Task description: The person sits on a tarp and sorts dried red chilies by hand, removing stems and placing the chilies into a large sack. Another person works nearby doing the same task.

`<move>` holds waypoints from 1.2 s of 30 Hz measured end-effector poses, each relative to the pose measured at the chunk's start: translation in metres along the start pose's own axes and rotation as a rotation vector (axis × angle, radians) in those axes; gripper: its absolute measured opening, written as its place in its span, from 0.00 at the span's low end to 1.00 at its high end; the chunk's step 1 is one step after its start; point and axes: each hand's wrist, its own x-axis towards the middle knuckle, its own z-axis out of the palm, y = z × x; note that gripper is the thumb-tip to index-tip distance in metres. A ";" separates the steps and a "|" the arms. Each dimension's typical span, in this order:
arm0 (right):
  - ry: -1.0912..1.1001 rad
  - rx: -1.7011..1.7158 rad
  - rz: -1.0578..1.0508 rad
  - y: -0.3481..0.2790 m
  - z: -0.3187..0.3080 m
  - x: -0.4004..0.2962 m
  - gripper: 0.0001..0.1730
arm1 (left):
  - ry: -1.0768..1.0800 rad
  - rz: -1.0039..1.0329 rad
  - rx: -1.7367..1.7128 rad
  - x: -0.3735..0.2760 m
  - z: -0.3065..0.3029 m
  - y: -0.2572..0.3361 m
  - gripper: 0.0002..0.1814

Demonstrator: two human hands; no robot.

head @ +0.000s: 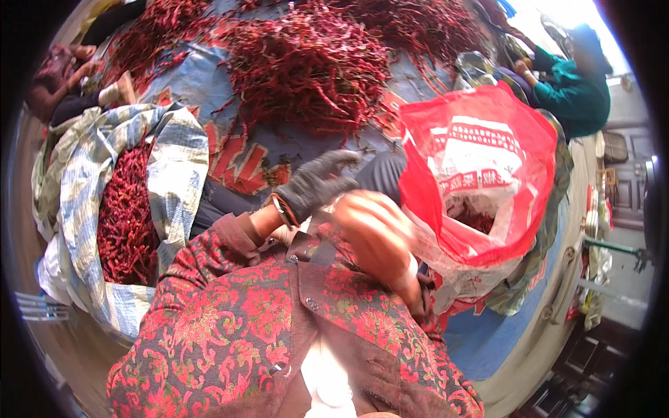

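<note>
My left hand, in a dark glove, reaches over my lap with its fingers spread apart; no pepper shows between them. Close beside it on the right, my bare right hand is blurred, and its fingers are too unclear to tell what they hold. Beyond both hands lies a large heap of dried red chili peppers. A red and white plastic sack stands open on the right with some dark red peppers deep inside. On the left, a striped woven sack with a rolled rim holds many red peppers.
A blue tarp with red print lies under the heaps. More chilies are piled at the back. One person in green sits at the upper right, another person at the upper left. A camouflage-patterned cloth lies behind the red sack.
</note>
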 end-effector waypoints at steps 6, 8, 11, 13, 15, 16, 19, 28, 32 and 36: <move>-0.406 -0.455 0.543 0.188 0.117 -0.049 0.19 | 0.453 -0.579 -0.715 -0.073 -0.093 -0.098 0.11; -0.456 -0.635 0.642 0.225 0.138 -0.051 0.22 | 0.525 -0.662 -0.749 -0.082 -0.096 -0.121 0.09; -0.550 -0.814 0.631 0.264 0.148 -0.061 0.17 | 0.457 -0.640 -0.689 -0.066 -0.092 -0.115 0.08; -0.592 -0.773 0.538 0.251 0.155 -0.051 0.14 | 0.465 -0.626 -0.658 -0.065 -0.098 -0.120 0.07; -0.506 -0.681 0.466 0.232 0.154 -0.046 0.08 | 0.492 -0.656 -0.658 -0.068 -0.099 -0.124 0.06; -0.482 -0.642 0.444 0.224 0.153 -0.048 0.07 | 0.490 -0.619 -0.657 -0.068 -0.099 -0.126 0.07; -0.467 -0.543 0.369 0.182 0.152 -0.048 0.06 | 0.383 -0.737 -0.652 -0.065 -0.104 -0.125 0.08; -0.582 -0.239 0.163 0.124 0.168 -0.061 0.11 | 0.156 -0.009 0.132 -0.049 -0.102 -0.143 0.15; -0.537 -0.053 0.285 0.120 0.168 -0.065 0.14 | 0.165 -0.583 -0.439 -0.054 -0.107 -0.153 0.10; -0.370 0.203 0.768 0.134 0.166 -0.053 0.13 | 0.180 -0.432 -0.245 -0.059 -0.093 -0.140 0.10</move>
